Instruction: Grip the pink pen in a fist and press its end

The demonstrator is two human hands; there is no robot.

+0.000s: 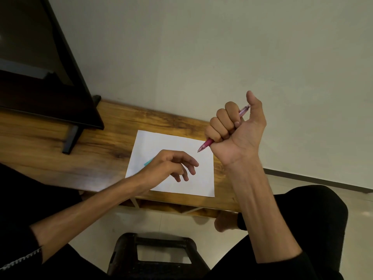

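Paper, a single white sheet, lay flat near the front edge of the wooden table, turned slightly askew to it. The right hand was raised above the sheet's far right corner, its four fingers curled in a fist round a pink pen. The thumb stood straight up, apart from the barrel. The pen's tip pointed down and left toward the paper without touching it, and its clicker end poked out beside the thumb; held that way, the pen looked carried rather than poised to write.

The left hand hovered low over the middle of the sheet, fingers loosely bent and spread, gripping nothing. Whether the fingertips touched the paper could not be told. Just behind that hand a small teal object lay on the sheet, mostly hidden by the wrist, too covered to identify.

A dark flat screen stood on its feet at the table's left end. A black stool sat on the pale floor between the person's dark-clad knees.
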